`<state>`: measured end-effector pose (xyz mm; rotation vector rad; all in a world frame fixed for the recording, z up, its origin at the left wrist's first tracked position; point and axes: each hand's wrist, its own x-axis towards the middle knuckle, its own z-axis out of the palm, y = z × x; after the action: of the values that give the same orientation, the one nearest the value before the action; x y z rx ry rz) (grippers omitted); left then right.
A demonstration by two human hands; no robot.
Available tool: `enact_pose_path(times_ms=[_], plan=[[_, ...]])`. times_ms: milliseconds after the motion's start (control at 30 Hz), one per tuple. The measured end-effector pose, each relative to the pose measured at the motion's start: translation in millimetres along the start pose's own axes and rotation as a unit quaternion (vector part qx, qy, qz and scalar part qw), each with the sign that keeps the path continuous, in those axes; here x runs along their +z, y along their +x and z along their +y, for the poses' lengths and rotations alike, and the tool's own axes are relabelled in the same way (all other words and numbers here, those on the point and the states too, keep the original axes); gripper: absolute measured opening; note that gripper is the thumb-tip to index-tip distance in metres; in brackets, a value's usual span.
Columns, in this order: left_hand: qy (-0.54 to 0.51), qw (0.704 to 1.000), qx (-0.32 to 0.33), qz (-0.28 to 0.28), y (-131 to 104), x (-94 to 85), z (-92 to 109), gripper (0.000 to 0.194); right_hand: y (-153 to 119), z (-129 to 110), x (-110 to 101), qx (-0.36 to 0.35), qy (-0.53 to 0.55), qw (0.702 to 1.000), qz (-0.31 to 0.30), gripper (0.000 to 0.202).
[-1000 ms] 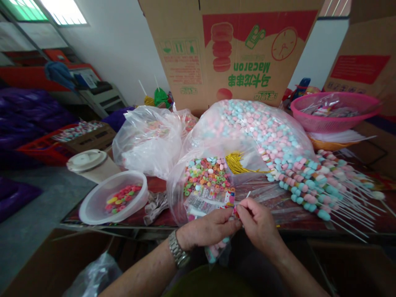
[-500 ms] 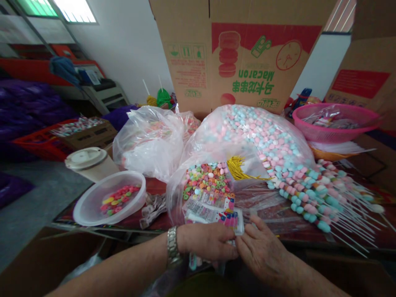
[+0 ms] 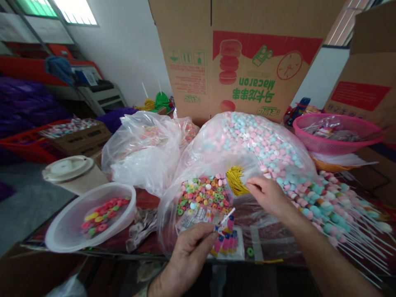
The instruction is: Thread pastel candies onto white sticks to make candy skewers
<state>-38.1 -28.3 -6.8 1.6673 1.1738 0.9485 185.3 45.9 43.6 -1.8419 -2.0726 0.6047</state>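
One white stick point(image 3: 228, 215) sits pinched in left hand point(image 3: 194, 249) near printed packets point(image 3: 227, 243); right hand point(image 3: 268, 196) is at gold ties point(image 3: 235, 181), finger closure unclear. Overlapping ties could drag out together.

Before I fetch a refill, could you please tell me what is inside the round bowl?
Red, yellow and green pieces lie in the round bowl; whatever lies beneath the top pieces is covered and cannot be seen.
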Motion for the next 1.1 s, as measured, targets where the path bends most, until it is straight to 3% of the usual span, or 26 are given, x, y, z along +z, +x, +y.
enact_pose_path(times_ms=[100,233,333,533,800,967,1100], plan=[[-0.17,0.967,-0.176,0.076,6.2,3.0,-3.3,0.02,63.7,9.5,5.9,0.037,-0.065,0.997,-0.027,0.018],[-0.259,0.921,-0.248,0.152,13.5,-2.4,-4.0,0.025,99.7,15.1,31.1,0.051,-0.1,0.99,-0.08,0.03],[-0.268,0.911,-0.28,0.139,15.4,-8.0,-3.7,0.029,98.2,21.2,29.2,0.047,-0.11,0.99,-0.08,0.028],[-0.3,0.897,-0.304,0.111,16.5,-4.3,-1.0,0.034,81.5,36.2,3.4,0.031,-0.126,0.991,-0.044,0.028],[-0.291,0.907,-0.288,0.098,7.4,0.9,6.7,0.029,84.0,28.4,29.1,0.053,-0.149,0.98,-0.121,0.029],[-0.296,0.893,-0.313,0.127,4.1,-2.7,2.4,0.034,84.8,36.6,17.9,0.056,-0.141,0.982,-0.113,0.03],[-0.299,0.899,-0.299,0.11,7.6,1.6,1.8,0.032,81.7,38.1,12.4,0.058,-0.14,0.983,-0.106,0.03]])
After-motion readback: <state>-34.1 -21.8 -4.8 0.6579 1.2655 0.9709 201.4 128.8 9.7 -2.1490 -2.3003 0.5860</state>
